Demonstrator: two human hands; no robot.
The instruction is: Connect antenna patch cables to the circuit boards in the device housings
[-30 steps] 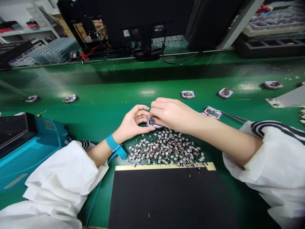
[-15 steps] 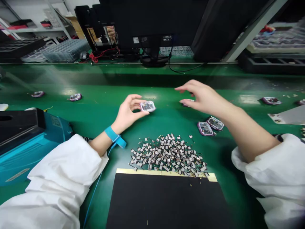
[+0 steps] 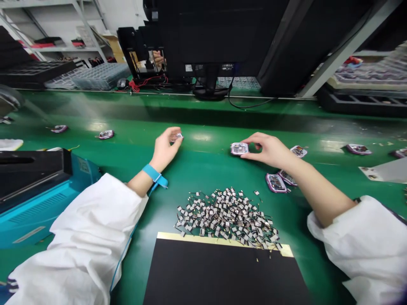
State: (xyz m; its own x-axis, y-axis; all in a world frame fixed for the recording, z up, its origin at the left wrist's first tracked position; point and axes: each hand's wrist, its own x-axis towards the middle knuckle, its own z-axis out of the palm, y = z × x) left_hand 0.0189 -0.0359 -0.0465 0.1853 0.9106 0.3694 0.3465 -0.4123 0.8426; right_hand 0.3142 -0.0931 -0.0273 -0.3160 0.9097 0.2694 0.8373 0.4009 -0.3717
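My left hand, with a blue wrist strap on its arm, is closed around a small electronic device; the fingers hide most of it. Between thumb and fingers of my right hand is another purple-rimmed device, its open face showing circuit parts. Below the right wrist, a similar open device lies against a second one, which the forearm partly covers. In front of both hands spreads a heap of small grey parts with short black leads.
A black mat with a yellow edge lies nearest me. At left stands a teal-and-black machine. More devices sit along the green bench, one at left and one at right. A monitor stands behind.
My left hand has moved left with its device, which is now mostly hidden. My right hand has closed on a device and brought it left and nearer. The camera view has shifted slightly.
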